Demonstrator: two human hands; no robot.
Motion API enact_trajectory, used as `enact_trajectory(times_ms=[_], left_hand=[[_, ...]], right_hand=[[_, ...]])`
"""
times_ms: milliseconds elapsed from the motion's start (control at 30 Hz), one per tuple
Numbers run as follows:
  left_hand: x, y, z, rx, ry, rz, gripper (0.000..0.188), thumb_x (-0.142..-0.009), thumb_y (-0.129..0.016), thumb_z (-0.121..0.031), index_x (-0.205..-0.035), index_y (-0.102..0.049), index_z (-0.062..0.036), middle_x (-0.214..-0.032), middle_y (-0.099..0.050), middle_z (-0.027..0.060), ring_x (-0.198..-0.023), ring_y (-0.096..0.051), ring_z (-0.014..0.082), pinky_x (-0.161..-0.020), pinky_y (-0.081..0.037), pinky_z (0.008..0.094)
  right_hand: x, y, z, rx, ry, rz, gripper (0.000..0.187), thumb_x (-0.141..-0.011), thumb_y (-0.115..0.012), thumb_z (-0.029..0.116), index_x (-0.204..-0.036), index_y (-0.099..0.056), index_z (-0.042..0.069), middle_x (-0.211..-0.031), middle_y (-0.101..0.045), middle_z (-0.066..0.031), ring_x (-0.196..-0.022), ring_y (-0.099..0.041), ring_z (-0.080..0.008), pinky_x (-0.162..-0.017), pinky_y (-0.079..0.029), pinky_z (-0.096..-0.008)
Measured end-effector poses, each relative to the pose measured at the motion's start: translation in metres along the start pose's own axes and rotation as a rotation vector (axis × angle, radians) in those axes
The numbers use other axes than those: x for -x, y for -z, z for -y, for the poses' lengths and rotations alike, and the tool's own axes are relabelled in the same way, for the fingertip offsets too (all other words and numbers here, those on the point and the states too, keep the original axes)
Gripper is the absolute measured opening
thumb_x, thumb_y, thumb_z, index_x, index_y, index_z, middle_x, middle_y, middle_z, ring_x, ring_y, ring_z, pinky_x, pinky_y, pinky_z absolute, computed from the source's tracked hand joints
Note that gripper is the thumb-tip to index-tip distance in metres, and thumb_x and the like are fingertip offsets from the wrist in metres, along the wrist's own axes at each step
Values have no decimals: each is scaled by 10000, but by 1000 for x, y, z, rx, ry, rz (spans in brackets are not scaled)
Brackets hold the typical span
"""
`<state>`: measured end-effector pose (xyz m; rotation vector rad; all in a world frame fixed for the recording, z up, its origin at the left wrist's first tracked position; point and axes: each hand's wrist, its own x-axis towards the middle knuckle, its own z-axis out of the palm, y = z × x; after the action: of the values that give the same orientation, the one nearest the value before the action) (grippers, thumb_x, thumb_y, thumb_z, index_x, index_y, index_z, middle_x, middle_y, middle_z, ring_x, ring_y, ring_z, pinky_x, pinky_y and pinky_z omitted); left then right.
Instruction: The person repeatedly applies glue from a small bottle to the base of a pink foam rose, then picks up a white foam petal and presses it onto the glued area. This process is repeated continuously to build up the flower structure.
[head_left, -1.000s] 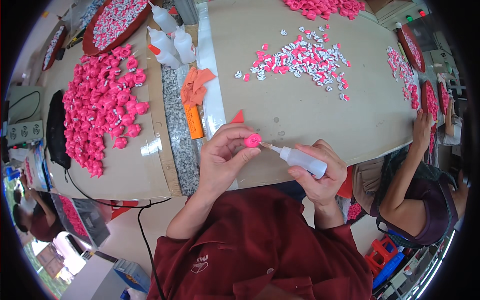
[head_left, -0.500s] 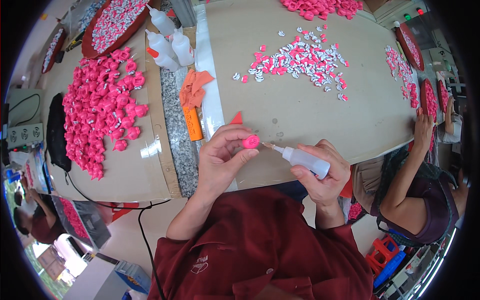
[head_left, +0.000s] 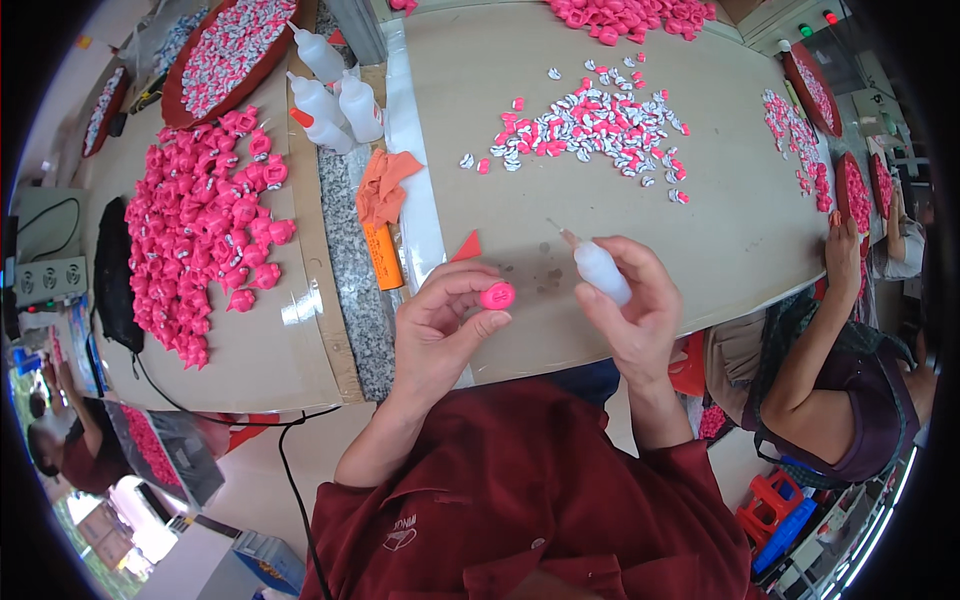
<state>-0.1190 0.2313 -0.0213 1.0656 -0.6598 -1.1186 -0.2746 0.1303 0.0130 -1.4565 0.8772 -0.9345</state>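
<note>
Between the thumb and fingers of my left hand (head_left: pixel 440 315) is a small round pink plastic piece (head_left: pixel 497 296), its face turned up toward me. My right hand (head_left: pixel 640 305) is wrapped round a white squeeze bottle (head_left: pixel 602 272) with a thin needle tip. The bottle tilts so that its tip points up and left, apart from the pink piece. Small pink-and-white pieces (head_left: pixel 585 130) lie scattered on the table beyond my hands. Left of me is a big heap of pink figure-like parts (head_left: pixel 200 225).
Several white squeeze bottles (head_left: pixel 360 108) stand at the table's far left. Near them lie an orange cloth (head_left: pixel 385 185) and an orange tube (head_left: pixel 382 255). A red tray (head_left: pixel 178 85) holds more small pieces. At the right, a co-worker's arm (head_left: pixel 835 300) reaches onto the table. A black cable (head_left: pixel 285 425) hangs at left.
The bottle's tip has come away from the pink piece, swinging up and to the right. My left hand keeps the piece in nearly the same place.
</note>
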Motion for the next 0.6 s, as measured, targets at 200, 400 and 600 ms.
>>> enact_trajectory(times_ms=[200, 400, 600], left_hand=[[6, -1, -4, 119, 132, 26, 290, -787, -610, 52, -1067, -539, 26, -1059, -565, 81, -969, -563, 141, -849, -464, 261], [6, -4, -3, 138, 151, 42, 290, -787, -613, 48, -1067, -537, 28, -1053, -569, 78, -968, -564, 140, -846, -462, 258], [5, -9, -3, 141, 165, 60, 280, -776, -620, 61, -1045, -548, 26, -1052, -549, 74, -946, -566, 139, -835, -462, 251]], right_hand=[[-26, -20, -15, 269, 58, 126, 273, -739, -632, 57, -1007, -578, 41, -971, -600, -82, -929, -541, -232, -841, -402, -321], [-25, -22, -11, 277, 97, 142, 314, -743, -657, 81, -1043, -574, 35, -970, -598, -119, -930, -562, -247, -767, -458, -328], [-45, 40, -1, 679, 39, -159, 177, -741, -623, 11, -919, -616, 11, -911, -588, -142, -861, -568, -264, -699, -463, -331]])
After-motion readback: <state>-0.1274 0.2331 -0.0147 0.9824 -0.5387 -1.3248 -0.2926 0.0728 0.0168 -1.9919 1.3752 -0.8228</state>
